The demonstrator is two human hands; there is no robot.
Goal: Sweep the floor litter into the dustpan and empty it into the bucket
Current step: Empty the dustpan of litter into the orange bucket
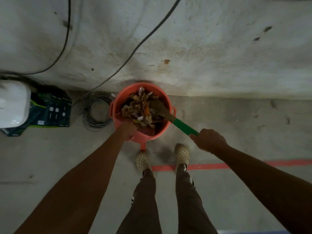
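Right hand (208,140): wrapped firmly round the green handle of the broom (184,126), whose bristles reach down into the bucket and lie on the litter.
Left hand (127,130): fingers curled at the bucket's near rim, apparently gripping the dustpan (146,130). The pan is tipped into the bucket and its handle pokes out below, toward the shoes (182,152).
Bucket (118,100): orange, standing on the floor (67,157) against the wall, just in front of the feet.
Litter (140,107): dry leaves and scraps piled inside the bucket.
Done: this load looks swept up, carried over and mostly tipped in.
Left: probably brushing the last scraps off the pan and lifting it clear. The floor in view shows stains but no loose litter that I can make out.
Writing: the dark box (50,112) with green trim, left of the bucket, carries small white labels too blurred to read. Nothing is legible on the bucket, broom or pan.
Around: a cable coil (98,114) lies between box and bucket, and a red line (236,165) crosses the floor at the heels.
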